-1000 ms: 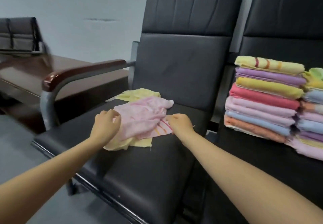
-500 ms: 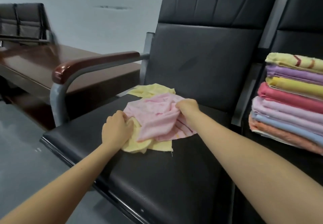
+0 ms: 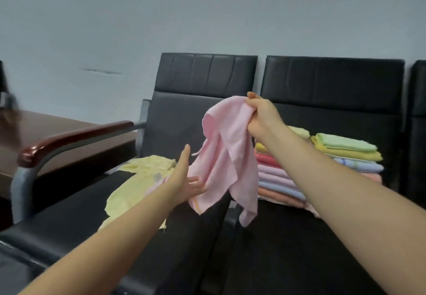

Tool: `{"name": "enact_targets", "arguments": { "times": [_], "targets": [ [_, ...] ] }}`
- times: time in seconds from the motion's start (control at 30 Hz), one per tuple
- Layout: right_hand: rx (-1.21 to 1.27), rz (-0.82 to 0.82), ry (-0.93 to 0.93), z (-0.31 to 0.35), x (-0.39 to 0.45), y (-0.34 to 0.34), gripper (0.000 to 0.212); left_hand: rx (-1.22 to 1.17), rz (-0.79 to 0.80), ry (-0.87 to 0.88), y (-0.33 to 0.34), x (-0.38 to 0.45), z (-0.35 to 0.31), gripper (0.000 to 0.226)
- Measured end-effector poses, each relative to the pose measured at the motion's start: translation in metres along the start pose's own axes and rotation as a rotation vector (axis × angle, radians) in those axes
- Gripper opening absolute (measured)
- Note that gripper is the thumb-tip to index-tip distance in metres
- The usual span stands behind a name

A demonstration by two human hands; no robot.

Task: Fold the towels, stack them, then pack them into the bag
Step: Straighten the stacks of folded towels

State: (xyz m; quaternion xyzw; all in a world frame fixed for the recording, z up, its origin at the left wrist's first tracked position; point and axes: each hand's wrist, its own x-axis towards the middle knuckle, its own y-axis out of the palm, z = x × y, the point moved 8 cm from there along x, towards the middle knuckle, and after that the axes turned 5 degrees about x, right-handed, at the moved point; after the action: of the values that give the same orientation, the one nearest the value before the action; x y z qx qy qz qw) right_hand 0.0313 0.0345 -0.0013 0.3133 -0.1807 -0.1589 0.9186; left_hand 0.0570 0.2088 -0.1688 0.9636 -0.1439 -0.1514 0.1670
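Observation:
My right hand [image 3: 261, 117] grips the top edge of a pink towel [image 3: 227, 156] and holds it up in the air, so it hangs crumpled above the gap between two black seats. My left hand [image 3: 185, 180] is open with straight fingers, reaching toward the towel's lower left edge and touching or nearly touching it. A loose yellow towel [image 3: 136, 182] lies unfolded on the left seat [image 3: 76, 216]. Two stacks of folded towels [image 3: 345, 154] in many colours sit on the right seat, partly hidden by my right arm. No bag is in view.
The left seat has a metal arm with a dark red wooden armrest [image 3: 69, 138]. A brown wooden table [image 3: 46, 129] stands beyond it at the left. The black seat backs [image 3: 332, 80] rise against a pale wall. A third seat edge shows at far right.
My right hand has lifted the pink towel off the yellow one and up into the air. My left hand let go of the cloth and opened. The camera tilted up and right.

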Motion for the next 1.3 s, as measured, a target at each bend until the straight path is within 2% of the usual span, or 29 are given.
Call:
{"name": "enact_targets", "arguments": {
  "times": [0.07,0.17,0.23,0.3,0.4,0.5,0.57,0.67,0.77,0.87,0.93,1.0,1.07,1.13,1.17,1.2,1.27,1.3],
  "targets": [
    [-0.01,0.044,-0.019,0.035,-0.014,-0.005,0.025,-0.214,0.202,-0.048,0.063,-0.013,-0.005,0.084],
    [-0.047,0.054,-0.06,0.087,-0.035,-0.027,0.023,-0.393,0.353,-0.037,0.136,-0.03,-0.023,0.075],
    [-0.095,0.034,-0.11,0.119,-0.048,-0.047,0.022,-0.341,0.441,0.01,0.18,-0.049,-0.035,0.052],
    [-0.174,0.003,-0.164,0.147,-0.063,-0.068,0.022,-0.178,0.46,0.103,0.215,-0.063,-0.046,0.022],
    [-0.253,-0.055,-0.249,0.182,-0.087,-0.097,0.02,-0.048,0.462,0.182,0.258,-0.078,-0.051,0.023],
    [-0.251,-0.096,-0.312,0.207,-0.11,-0.119,0.015,-0.045,0.472,0.212,0.287,-0.097,-0.041,0.029],
    [-0.352,-0.125,-0.318,0.213,-0.127,-0.137,0.012,-0.09,0.416,0.223,0.291,-0.1,-0.028,0.034],
    [-0.685,-0.209,-0.266,0.193,-0.15,-0.176,0.008,-0.184,0.363,0.193,0.283,-0.087,0.002,0.034],
    [-1.016,-0.232,-0.046,0.133,-0.163,-0.228,0.011,-0.137,0.241,0.078,0.258,-0.059,0.051,0.025],
    [-1.16,-0.001,0.415,0.049,-0.191,-0.269,0.026,0.059,0.137,-0.031,0.218,-0.042,0.101,0.022],
    [-1.17,0.178,0.609,0.01,-0.213,-0.28,0.027,0.14,0.159,-0.124,0.196,-0.037,0.13,0.025],
    [-1.173,0.166,0.528,0.006,-0.205,-0.288,0.022,0.288,0.186,-0.151,0.175,-0.031,0.149,0.038],
    [-1.211,0.002,0.316,0.024,-0.18,-0.301,0.016,0.418,0.208,-0.175,0.159,-0.032,0.161,0.049],
    [-1.371,-0.147,0.137,0.042,-0.157,-0.32,0.014,0.536,0.196,-0.182,0.142,-0.023,0.17,0.028],
    [-1.471,-0.181,0.098,0.045,-0.151,-0.329,0.02,0.607,0.194,-0.191,0.135,-0.019,0.174,0.022],
    [-1.564,-0.184,0.131,0.04,-0.147,-0.34,0.035,0.663,0.196,-0.2,0.13,-0.014,0.178,0.03],
    [-1.779,-0.113,0.347,0.022,-0.144,-0.36,0.065,0.606,0.16,-0.188,0.121,-0.002,0.18,0.027],
    [-1.879,-0.049,0.422,0.015,-0.145,-0.362,0.067,0.575,0.123,-0.156,0.119,0.004,0.177,0.024]
  ]
}}
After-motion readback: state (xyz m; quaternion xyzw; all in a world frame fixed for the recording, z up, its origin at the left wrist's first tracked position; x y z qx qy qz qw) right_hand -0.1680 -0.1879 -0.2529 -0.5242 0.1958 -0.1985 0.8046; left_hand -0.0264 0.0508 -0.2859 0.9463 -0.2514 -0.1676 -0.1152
